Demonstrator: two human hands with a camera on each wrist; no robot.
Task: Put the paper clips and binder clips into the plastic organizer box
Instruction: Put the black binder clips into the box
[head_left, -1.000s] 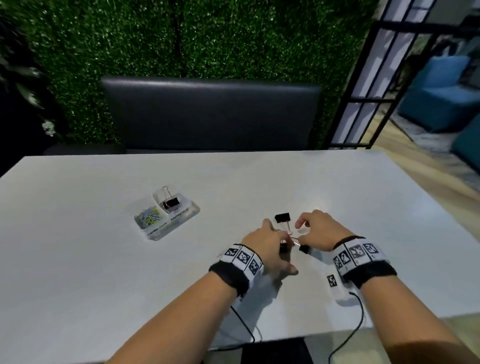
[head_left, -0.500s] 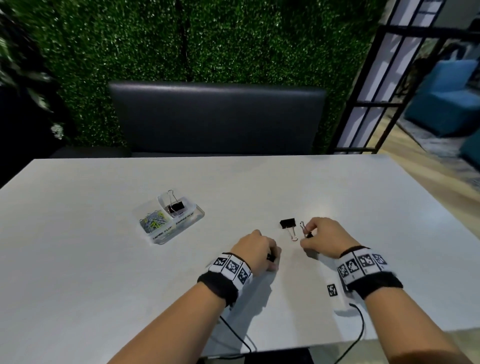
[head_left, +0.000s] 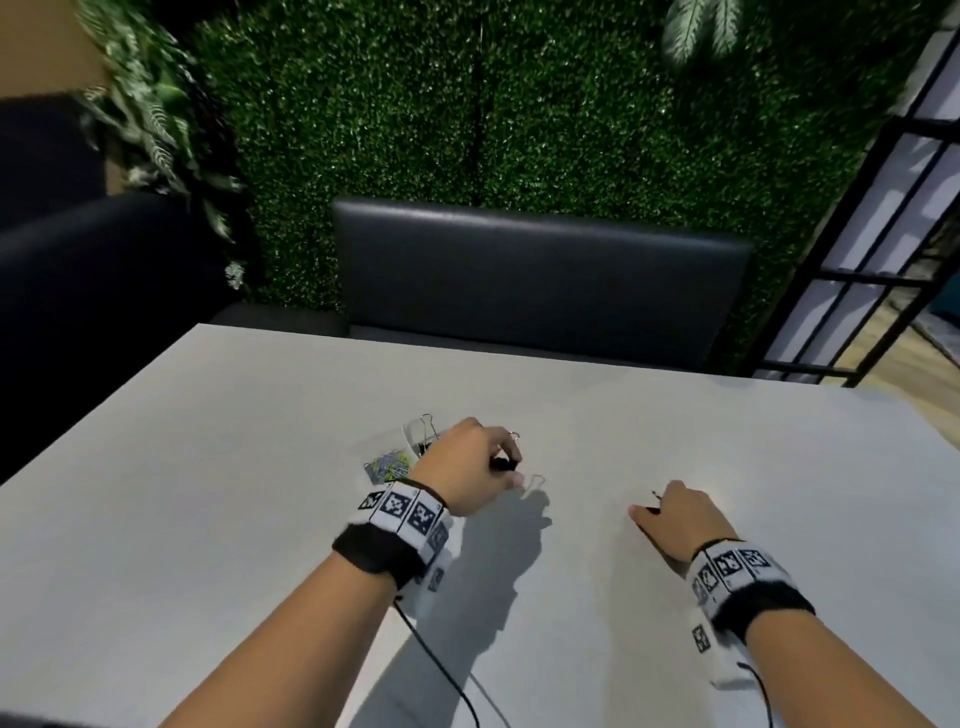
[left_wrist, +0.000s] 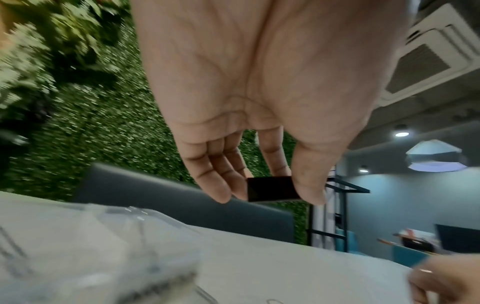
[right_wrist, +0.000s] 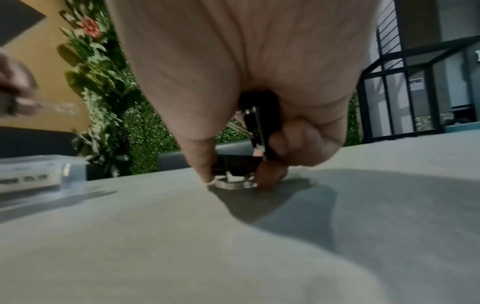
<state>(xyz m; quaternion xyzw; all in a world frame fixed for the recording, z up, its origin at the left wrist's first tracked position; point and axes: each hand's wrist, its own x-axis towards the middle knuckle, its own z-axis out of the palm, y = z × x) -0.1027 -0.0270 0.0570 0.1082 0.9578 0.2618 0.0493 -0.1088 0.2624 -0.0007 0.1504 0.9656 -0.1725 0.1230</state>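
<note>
My left hand (head_left: 511, 470) pinches a black binder clip (head_left: 503, 462) between thumb and fingers, its wire handles sticking out. It hovers just right of the clear plastic organizer box (head_left: 410, 441), which it partly hides. In the left wrist view the binder clip (left_wrist: 271, 189) hangs above the blurred organizer box (left_wrist: 103, 246). The box holds coloured paper clips (head_left: 389, 465) and a binder clip. My right hand (head_left: 644, 506) rests on the table further right. In the right wrist view one black binder clip (right_wrist: 259, 127) sits under its curled fingers, and its fingertips pinch a second binder clip (right_wrist: 233, 164) on the table.
The white table (head_left: 571, 597) stretches wide around both hands. A dark padded bench back (head_left: 540, 280) and a green hedge wall stand behind its far edge. Thin black cables (head_left: 441, 675) trail from the wrist bands toward the near edge.
My left hand has lifted a binder clip and carried it left to beside the organizer box. The right hand stays low on the table, still holding clips. The head view has swung left.
</note>
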